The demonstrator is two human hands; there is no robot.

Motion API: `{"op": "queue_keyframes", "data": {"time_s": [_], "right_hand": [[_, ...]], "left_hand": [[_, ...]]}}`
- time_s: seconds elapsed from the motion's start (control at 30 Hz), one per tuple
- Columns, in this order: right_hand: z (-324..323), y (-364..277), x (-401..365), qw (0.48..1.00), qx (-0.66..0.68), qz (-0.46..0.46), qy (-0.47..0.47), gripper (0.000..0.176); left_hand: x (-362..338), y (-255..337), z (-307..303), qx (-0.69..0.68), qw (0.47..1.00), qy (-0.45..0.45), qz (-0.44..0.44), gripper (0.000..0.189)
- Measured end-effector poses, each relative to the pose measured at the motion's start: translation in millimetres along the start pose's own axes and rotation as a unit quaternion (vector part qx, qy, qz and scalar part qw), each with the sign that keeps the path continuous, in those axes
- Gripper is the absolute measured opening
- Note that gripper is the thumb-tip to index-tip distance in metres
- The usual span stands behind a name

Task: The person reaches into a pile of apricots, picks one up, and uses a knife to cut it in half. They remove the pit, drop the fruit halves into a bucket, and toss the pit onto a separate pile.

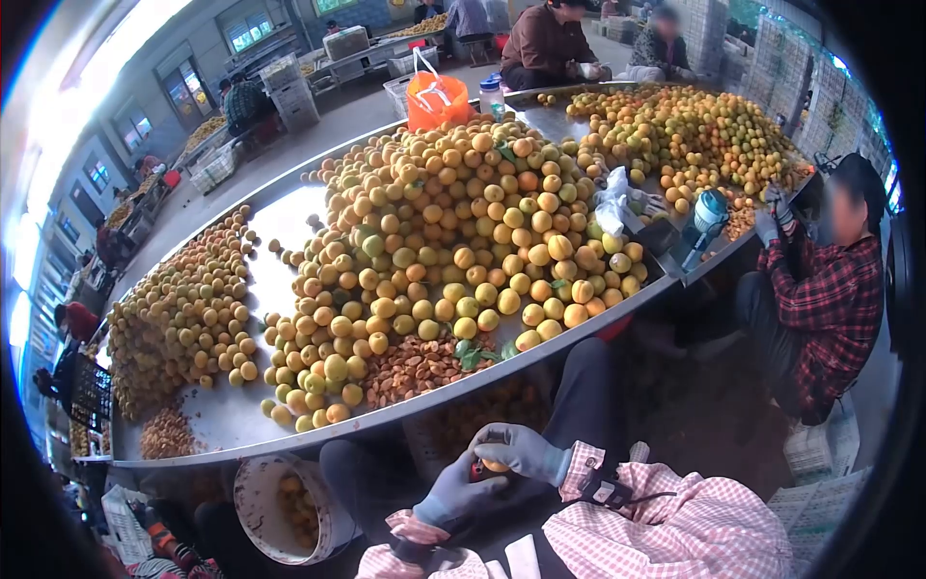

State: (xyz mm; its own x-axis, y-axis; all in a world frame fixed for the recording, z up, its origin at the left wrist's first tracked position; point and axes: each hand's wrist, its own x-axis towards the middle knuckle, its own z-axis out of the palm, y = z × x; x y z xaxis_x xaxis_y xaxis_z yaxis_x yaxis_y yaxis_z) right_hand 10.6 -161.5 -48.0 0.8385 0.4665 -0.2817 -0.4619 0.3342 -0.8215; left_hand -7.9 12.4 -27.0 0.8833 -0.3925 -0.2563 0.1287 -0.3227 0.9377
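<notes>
While both hands meet over lap, grey-gloved left hand (458, 494) has grip curled round small yellow-orange fruit (496, 466); grey-gloved right hand (524, 453) bent over it, cannot tell whether right grip grasps fruit or small dark-red object (476, 470) between hands. From hands: large heap of round yellow-green fruits (453, 236) on long silver metal bench (236, 405) toward twelve o'clock; pile of brown pits (417, 371), eleven; white round bucket (258, 507), yellowish fruits inside, near nine.
</notes>
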Motion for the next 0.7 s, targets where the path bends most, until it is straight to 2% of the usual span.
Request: {"op": "queue_keyframes", "data": {"time_s": [0.03,0.07,0.1,0.13,0.17,0.2,0.27,0.3,0.33,0.37,0.4,0.5,0.57,0.63,0.7], "right_hand": [[-1,-5,-4,1.0,0.002,0.002,-0.01,0.028],[-2,-10,-9,1.0,0.006,0.006,-0.02,0.03],[-4,-15,-13,1.0,0.015,0.011,-0.003,0.04],[-12,-19,-12,0.999,0.015,-0.029,-0.041,0.052],[-17,-24,-18,0.998,0.01,-0.05,-0.031,0.054],[-16,-35,-27,0.997,0.004,-0.07,-0.021,0.057],[-15,-41,-40,0.997,0.003,-0.068,-0.021,0.056],[-14,-42,-44,0.997,-0.005,-0.077,-0.022,0.056],[-12,-39,-47,0.997,-0.002,-0.072,-0.023,0.056],[-9,-35,-52,0.992,-0.061,-0.113,-0.016,0.054],[-8,-31,-53,0.98,-0.123,-0.154,-0.011,0.053],[2,-27,-61,0.986,-0.098,-0.132,-0.015,0.056],[8,-23,-63,0.987,-0.092,-0.129,-0.013,0.057],[10,-16,-62,0.978,-0.111,-0.173,-0.025,0.058],[18,-22,-63,0.982,-0.103,-0.157,-0.031,0.057]], "left_hand": [[-6,8,1,-0.311,0.937,-0.085,-0.134,0.03],[-10,14,0,-0.31,0.937,-0.084,-0.137,0.03],[-14,20,-7,-0.337,0.923,-0.094,-0.161,0.03],[-17,24,-15,-0.365,0.906,-0.104,-0.189,0.03],[-13,20,-26,-0.34,0.915,-0.136,-0.169,0.03],[-11,25,-30,-0.336,0.923,-0.127,-0.138,0.029],[-8,40,-31,-0.291,0.948,-0.047,-0.119,0.025],[-6,36,-27,-0.291,0.948,-0.045,-0.123,0.025],[-3,28,-21,-0.168,0.986,0.01,-0.01,0.024],[-2,24,-15,-0.039,0.992,0.065,0.102,0.022],[-3,33,-13,0.12,0.963,0.096,0.221,0.024],[-16,50,-2,0.301,0.924,0.076,0.224,0.033],[-19,45,0,0.337,0.909,0.103,0.223,0.035],[-20,43,-3,0.401,0.876,0.133,0.233,0.041],[-19,42,-3,0.427,0.863,0.141,0.229,0.042]]}}
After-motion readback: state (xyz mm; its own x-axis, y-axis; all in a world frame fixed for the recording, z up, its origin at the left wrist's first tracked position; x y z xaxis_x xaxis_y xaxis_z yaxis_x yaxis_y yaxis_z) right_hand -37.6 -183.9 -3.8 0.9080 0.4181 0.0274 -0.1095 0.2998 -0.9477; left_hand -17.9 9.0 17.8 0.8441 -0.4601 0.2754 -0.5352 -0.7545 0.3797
